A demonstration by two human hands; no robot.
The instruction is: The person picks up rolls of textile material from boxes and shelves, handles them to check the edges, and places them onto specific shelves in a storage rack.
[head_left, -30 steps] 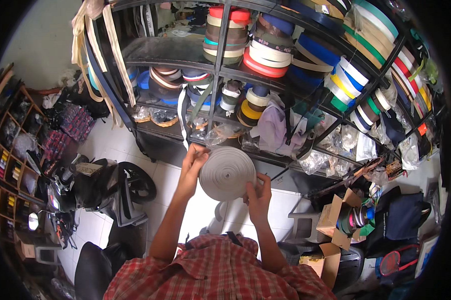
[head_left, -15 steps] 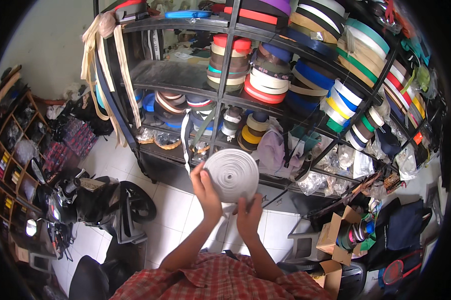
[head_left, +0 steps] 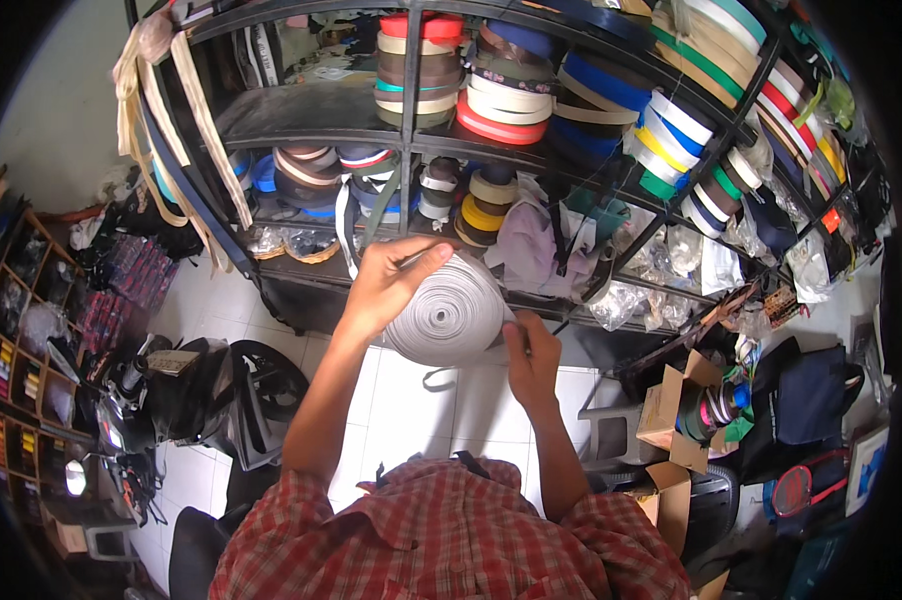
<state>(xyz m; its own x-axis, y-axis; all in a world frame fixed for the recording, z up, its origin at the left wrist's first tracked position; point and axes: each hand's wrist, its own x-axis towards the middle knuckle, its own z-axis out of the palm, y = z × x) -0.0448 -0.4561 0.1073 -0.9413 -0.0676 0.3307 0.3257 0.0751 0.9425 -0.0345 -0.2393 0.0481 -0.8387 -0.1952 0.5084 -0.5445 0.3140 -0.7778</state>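
A big, round roll of gray strip [head_left: 441, 315] is in the middle of the frame, up off the floor [head_left: 401, 410]. Its flat, swirly side faces up. The left hand [head_left: 389, 285] holds the roll at its upper left edge, with the thumb on top. Its other fingers are partly hidden, so I cannot tell just how they bend. The right hand [head_left: 533, 355] is at the roll's right edge. Its thumb and fingers pinch the loose end [head_left: 491, 357] of the strip, and a bit of it hangs in a curl under the roll. At the top of the frame, a black shelf [head_left: 301, 120] holds lots of colorful rolls [head_left: 511, 110]. A motorbike [head_left: 191, 390] is at the left, and an open cardboard box [head_left: 661, 410] is at the lower right.
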